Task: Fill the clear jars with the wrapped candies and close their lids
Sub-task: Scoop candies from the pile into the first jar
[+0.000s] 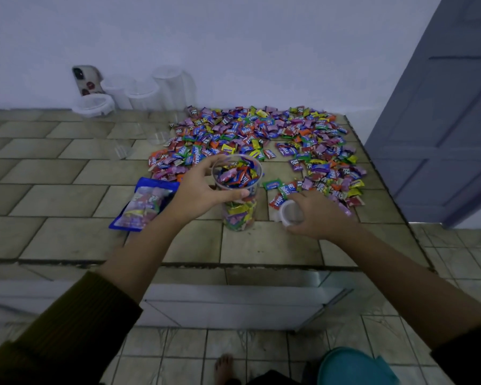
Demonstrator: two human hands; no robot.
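Note:
A clear jar (240, 215) stands on the tiled counter, filled with wrapped candies up to its open rim. My left hand (203, 190) grips the jar around its top, thumb on the near side. Just right of the jar, my right hand (314, 215) holds a clear round lid (289, 212) low on the counter. A wide heap of colourful wrapped candies (261, 137) covers the counter behind and to the right of the jar. Several empty clear jars (147, 93) stand against the back wall.
A blue candy bag (143, 205) lies left of the jar. A phone (85, 79) leans on the wall at the back left. The counter's right edge (383, 179) drops beside a grey door (442, 120). A teal stool (353, 368) and a bare foot show on the floor.

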